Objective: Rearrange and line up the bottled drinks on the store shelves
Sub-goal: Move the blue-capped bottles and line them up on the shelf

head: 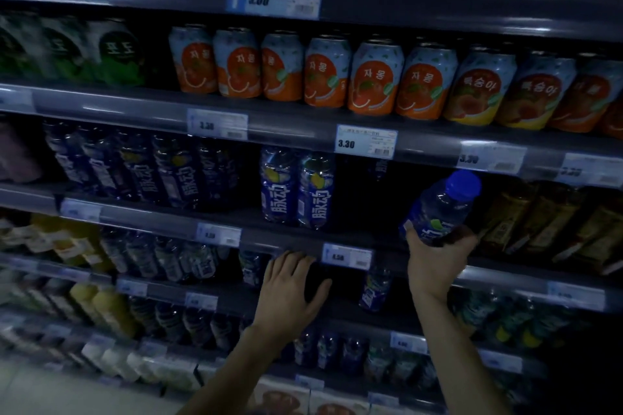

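From the head camera, your right hand [435,258] is wrapped around the lower part of a blue-capped bottle [438,209], fingers closed on its label, thumb on the near side. The bottle tilts with its cap up and to the right of your fingertips, held in front of the dark gap on the bottle shelf [337,239]. To the left of those fingers, two blue-labelled bottles [296,192] stand upright side by side on that shelf, well apart from the held one.

Your left hand [290,293] is spread open and holds nothing; its fingertips [286,258] rest against the shelf's front edge, just left of a price tag [347,256]. Below and right of that thumb, a single small bottle [374,290] stands on the next shelf down. High above both hands runs a row of orange cans [303,71].
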Demonstrator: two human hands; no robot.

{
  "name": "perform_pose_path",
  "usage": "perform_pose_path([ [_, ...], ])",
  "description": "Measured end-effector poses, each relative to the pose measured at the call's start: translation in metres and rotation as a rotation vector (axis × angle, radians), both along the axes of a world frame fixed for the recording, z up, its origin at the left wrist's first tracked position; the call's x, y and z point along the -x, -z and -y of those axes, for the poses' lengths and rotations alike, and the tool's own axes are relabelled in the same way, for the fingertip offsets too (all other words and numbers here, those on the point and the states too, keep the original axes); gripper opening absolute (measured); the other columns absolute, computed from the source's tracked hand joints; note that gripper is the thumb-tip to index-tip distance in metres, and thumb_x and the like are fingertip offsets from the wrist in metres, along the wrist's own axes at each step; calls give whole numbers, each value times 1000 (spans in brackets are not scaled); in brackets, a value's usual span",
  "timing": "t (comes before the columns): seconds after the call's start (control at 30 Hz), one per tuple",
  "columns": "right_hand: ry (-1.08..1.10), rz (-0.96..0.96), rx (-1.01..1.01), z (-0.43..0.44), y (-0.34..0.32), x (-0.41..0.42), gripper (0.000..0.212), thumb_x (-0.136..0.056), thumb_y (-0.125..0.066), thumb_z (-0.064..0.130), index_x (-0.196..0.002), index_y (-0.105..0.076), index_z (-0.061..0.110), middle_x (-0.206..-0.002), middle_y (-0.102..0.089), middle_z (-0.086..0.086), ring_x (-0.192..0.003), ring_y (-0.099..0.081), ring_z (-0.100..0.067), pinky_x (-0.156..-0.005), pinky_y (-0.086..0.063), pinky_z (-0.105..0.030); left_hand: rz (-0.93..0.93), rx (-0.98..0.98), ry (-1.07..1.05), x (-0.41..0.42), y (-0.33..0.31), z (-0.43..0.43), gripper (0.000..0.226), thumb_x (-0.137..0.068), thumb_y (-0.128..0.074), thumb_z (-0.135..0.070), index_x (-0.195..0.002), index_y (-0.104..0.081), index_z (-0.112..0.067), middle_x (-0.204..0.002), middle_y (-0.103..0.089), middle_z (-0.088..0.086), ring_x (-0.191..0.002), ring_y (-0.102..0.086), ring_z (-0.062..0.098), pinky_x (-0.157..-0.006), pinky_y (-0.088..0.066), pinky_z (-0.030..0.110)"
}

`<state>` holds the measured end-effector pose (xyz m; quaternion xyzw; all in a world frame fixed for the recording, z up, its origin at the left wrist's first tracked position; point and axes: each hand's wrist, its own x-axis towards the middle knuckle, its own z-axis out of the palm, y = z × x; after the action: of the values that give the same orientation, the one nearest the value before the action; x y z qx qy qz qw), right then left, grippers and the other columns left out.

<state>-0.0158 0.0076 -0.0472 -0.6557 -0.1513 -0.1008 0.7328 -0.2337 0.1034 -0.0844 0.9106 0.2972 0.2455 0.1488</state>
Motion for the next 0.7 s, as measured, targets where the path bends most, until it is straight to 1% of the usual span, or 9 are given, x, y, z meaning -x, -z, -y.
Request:
perform_pose_path([
  [0.1,32,29,-42,2,-2,8,71,-69,-85,22,-119,-35,26,-114,-53,10,-94,-50,20,-82,-39,2,11,5,-23,18,5,-8,60,-93,-29,-62,-130,-51,-20,-131,-52,0,-127,-41,22,-108,-30,40],
  [0.2,11,56,-63,3,-2,18,69,-70,-85,21,-120,-37,28,-119,-55,6,-101,-52,17,-87,-43,-5,6,1,-43,29,10,-14,57,-94,-33,-60,-127,-53,-19,-126,-54,2,-121,-45,24,-105,-34,41],
  [0.3,3,100,-61,5,-7,34,73,-70,-84,20,-114,-36,53,-114,-52,24,-101,-52,20,-83,-41,-1,-2,23,-49,35,12,-15,60,-92,-30,-62,-128,-52,-20,-128,-53,2,-123,-43,24,-107,-31,41],
  [0.37,-13,118,-30,6,-9,45,81,-71,-84,18,-109,-32,68,-112,-50,27,-99,-52,21,-82,-40,-1,-7,28,-45,38,13,-14,64,-91,-26,-65,-129,-51,-20,-129,-53,1,-125,-43,24,-108,-30,41],
  [0.4,-18,128,-14,7,-8,50,83,-72,-83,17,-108,-31,70,-112,-50,26,-99,-52,20,-82,-40,-1,-7,29,-43,40,14,-14,65,-91,-25,-66,-129,-51,-20,-129,-53,1,-125,-43,23,-108,-31,41],
  [0.43,-28,138,-5,9,-5,54,80,-72,-83,15,-112,-35,64,-112,-52,23,-99,-52,20,-81,-40,-1,-5,31,-41,42,16,-13,64,-91,-27,-65,-129,-51,-20,-129,-53,0,-124,-43,23,-107,-31,41],
  [0.53,-51,121,34,12,6,64,62,-71,-84,16,-115,-42,27,-109,-56,11,-95,-55,17,-76,-42,-1,-4,41,-37,49,18,-14,57,-92,-38,-60,-130,-51,-20,-128,-54,1,-123,-45,24,-106,-33,44],
  [0.6,-60,106,62,14,13,72,59,-71,-84,20,-113,-43,23,-106,-58,9,-93,-57,14,-74,-44,-2,3,32,-36,56,22,-16,52,-92,-45,-55,-130,-51,-19,-126,-55,3,-121,-47,26,-104,-36,46],
  [0.7,-76,85,98,16,23,87,59,-71,-83,27,-113,-42,27,-105,-58,9,-92,-58,11,-72,-45,-4,-10,45,-42,66,30,-20,51,-90,-51,-52,-126,-54,-16,-123,-56,5,-117,-49,29,-100,-39,47],
])
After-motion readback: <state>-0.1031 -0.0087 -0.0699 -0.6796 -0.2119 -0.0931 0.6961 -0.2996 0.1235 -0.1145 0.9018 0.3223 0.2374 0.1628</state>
